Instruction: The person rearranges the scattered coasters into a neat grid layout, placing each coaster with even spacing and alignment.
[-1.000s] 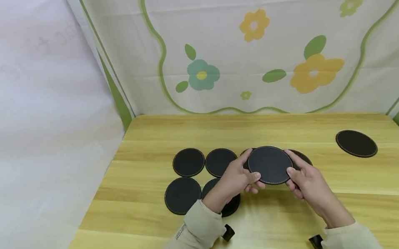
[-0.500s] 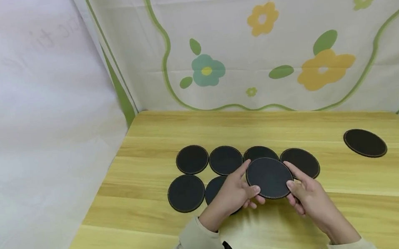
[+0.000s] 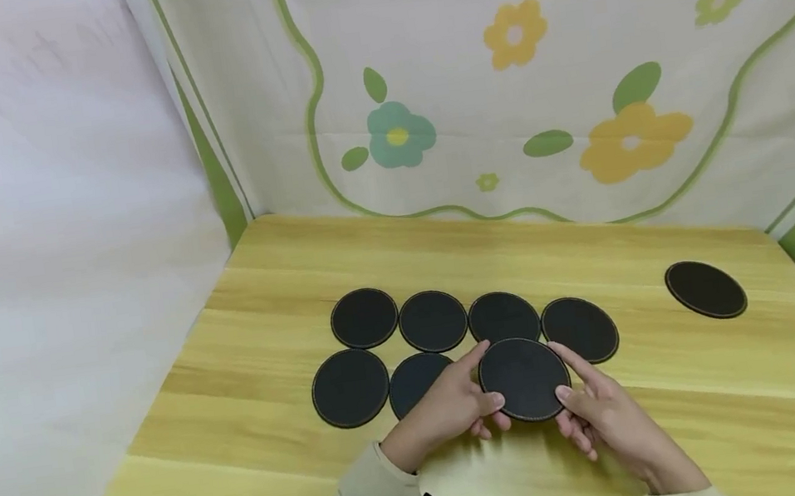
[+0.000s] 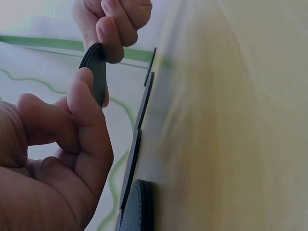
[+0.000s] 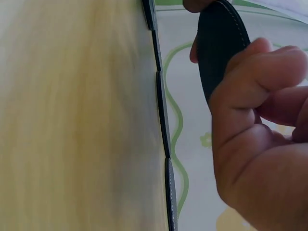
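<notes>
A round black coaster (image 3: 524, 382) with a stitched rim is held up between both hands, above the table. My left hand (image 3: 450, 402) pinches its left edge, thumb on top. On the opposite edge my right hand (image 3: 606, 415) pinches it the same way. Below the table's far side, four-across coasters are avoided as a count: several black coasters (image 3: 433, 321) form a back row, and the held one overlaps part of this row in view. Two more lie in front at left, a full coaster (image 3: 351, 388) and another (image 3: 418, 381) partly hidden by my left hand.
A lone black coaster (image 3: 706, 289) lies apart at the right of the wooden table (image 3: 189, 443). Behind the table hangs a white cloth (image 3: 432, 51) with printed flowers. A white sheet (image 3: 61, 267) borders the left side.
Both hands have drawn the held coaster toward the person, uncovering more of the back row. The head view has shifted slightly. The coasters on the table have not visibly moved.
</notes>
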Available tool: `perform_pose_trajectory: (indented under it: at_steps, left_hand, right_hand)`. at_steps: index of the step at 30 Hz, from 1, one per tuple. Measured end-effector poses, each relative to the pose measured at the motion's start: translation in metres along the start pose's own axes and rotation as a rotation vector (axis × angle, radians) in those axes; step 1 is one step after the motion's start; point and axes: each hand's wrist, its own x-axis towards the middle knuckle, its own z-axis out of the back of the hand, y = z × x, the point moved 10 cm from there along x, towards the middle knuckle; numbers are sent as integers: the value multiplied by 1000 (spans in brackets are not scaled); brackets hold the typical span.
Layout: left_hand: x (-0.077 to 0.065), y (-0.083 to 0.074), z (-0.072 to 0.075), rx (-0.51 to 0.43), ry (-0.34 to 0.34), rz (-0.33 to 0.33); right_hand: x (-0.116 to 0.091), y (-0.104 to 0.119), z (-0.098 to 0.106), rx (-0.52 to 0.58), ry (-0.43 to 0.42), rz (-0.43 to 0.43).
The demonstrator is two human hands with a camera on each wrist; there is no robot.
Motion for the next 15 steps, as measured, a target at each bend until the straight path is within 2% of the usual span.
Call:
perform_pose_trajectory:
  at_steps: [9, 15]
  left_hand:
    - [-1, 12, 0, 34, 14, 57]
    - [0, 18, -2, 47, 32, 87]
  right_hand:
    - [0, -18, -5, -15, 51, -135]
    - [2, -34, 0, -42, 24, -271]
